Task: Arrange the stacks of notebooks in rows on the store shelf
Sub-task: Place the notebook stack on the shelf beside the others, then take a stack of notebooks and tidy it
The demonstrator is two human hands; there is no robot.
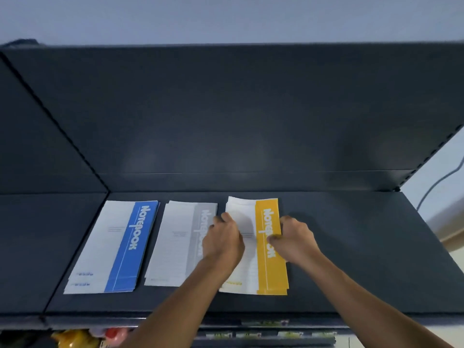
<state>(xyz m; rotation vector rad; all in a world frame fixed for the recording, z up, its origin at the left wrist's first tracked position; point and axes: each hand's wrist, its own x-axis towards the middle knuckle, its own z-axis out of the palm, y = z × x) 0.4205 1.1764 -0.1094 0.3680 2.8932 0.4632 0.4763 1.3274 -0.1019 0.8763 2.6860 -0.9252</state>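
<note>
**Dark shelf deck, third stack being squared: slippage risk noted**

A dark grey store shelf [351, 247] is carrying three notebook stacks in one row along its left half, under a matching back panel [226, 109] and a pale wall [226, 16]. The blue stack [113, 247] is lying furthest left, the grey stack [175, 244] just beside it, and the yellow stack [266, 272] next in line, near the middle of the shelf.

The left hand [223, 242] is gripping the yellow stack's left edge, its wrist passing over the grey stack's right side. The right hand [293, 239] is pinching the right edge, thumb on the cover, fingers curled round the side.

Risks, as judged:
- The yellow stack's top copies are sitting slightly fanned; an uneven squeeze is likely to be skewing them further.
- The left wrist, lying over the grey stack, is risking dragging its top copies out of line.
- The blue stack is also showing offset lower copies, so a nudge could be spreading it.

The right half of the shelf is showing bare deck. A cable [437, 187] is hanging beyond the right upright. Coloured goods [75, 339] are showing on a lower level, too blurred to identify.
</note>
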